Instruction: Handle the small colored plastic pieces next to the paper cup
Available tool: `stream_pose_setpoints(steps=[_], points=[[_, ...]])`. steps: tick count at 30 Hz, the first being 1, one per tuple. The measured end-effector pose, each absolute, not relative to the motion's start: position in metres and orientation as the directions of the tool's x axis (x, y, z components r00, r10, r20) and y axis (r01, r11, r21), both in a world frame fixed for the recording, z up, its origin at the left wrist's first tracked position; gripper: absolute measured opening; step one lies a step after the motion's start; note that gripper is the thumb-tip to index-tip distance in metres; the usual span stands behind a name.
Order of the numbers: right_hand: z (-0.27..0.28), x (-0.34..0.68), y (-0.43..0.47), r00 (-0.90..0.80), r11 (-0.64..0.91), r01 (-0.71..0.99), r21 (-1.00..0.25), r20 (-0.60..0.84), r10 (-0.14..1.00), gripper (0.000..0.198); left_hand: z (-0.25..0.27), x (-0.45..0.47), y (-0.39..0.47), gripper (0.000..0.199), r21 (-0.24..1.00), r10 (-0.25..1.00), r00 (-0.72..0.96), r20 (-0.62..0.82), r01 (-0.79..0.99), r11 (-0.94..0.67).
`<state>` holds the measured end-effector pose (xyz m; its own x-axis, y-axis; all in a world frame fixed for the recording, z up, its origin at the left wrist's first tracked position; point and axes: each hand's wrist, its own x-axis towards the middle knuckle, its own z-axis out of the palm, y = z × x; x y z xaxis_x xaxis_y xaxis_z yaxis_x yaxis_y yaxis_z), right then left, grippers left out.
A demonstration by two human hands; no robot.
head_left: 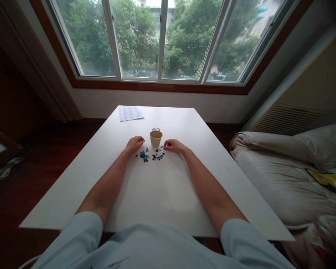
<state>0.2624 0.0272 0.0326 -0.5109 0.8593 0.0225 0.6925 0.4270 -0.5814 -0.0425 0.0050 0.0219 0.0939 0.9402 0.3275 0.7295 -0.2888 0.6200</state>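
Observation:
A tan paper cup (pixel 156 139) stands upright on the white table (pixel 168 194), its inside looking bare from here. In front of it lie two loose groups of tiny pieces: a left pile (pixel 144 155) and a right pile (pixel 158 155), mostly blue and dark red with some yellow. My left hand (pixel 135 143) is left of the cup, fingers curled together above the left pile. To the cup's right, my right hand (pixel 174 145) rests low with its fingertips pinched beside a few blue bits. Anything between the fingers of either hand is too small to make out.
Behind the cup is a small dark-rimmed round object (pixel 156 129), partly hidden. Printed sheets (pixel 131 113) lie at the table's far left corner. A beige sofa (pixel 263 183) stands to the right, and a window (pixel 159 45) spans the wall ahead.

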Motion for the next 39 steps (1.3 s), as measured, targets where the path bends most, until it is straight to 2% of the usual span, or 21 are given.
stream_pose_setpoints(steps=[5,12,16,20,28,35,39], points=[[0.038,0.258,0.022,-0.550,0.457,0.694,-0.556,-0.001,0.835,0.027,0.021,-0.042,0.004,0.020,0.602,0.944,0.131,0.301,0.742,-0.295],[0.032,0.250,0.021,-0.529,0.470,0.688,-0.553,0.061,0.846,0.020,0.030,-0.040,0.004,0.018,0.540,0.951,0.217,0.218,0.785,-0.303],[0.031,0.247,0.022,-0.533,0.507,0.697,-0.507,0.106,0.840,0.014,0.044,-0.035,-0.001,0.013,0.568,0.939,0.309,0.153,0.750,-0.339],[0.031,0.246,0.024,-0.543,0.534,0.707,-0.463,0.128,0.830,0.017,0.056,-0.025,-0.007,0.011,0.567,0.907,0.412,0.085,0.729,-0.384],[0.032,0.245,0.025,-0.530,0.532,0.742,-0.408,0.130,0.838,0.015,0.060,-0.001,-0.021,0.011,0.513,0.830,0.549,0.101,0.686,-0.516],[0.033,0.249,0.022,-0.516,0.536,0.747,-0.392,0.167,0.840,0.025,0.056,0.010,-0.026,0.011,0.608,0.824,0.557,0.109,0.618,-0.498],[0.033,0.250,0.024,-0.531,0.542,0.749,-0.380,0.145,0.835,0.023,0.058,0.013,-0.028,0.019,0.462,0.796,0.605,0.016,0.702,-0.542]])
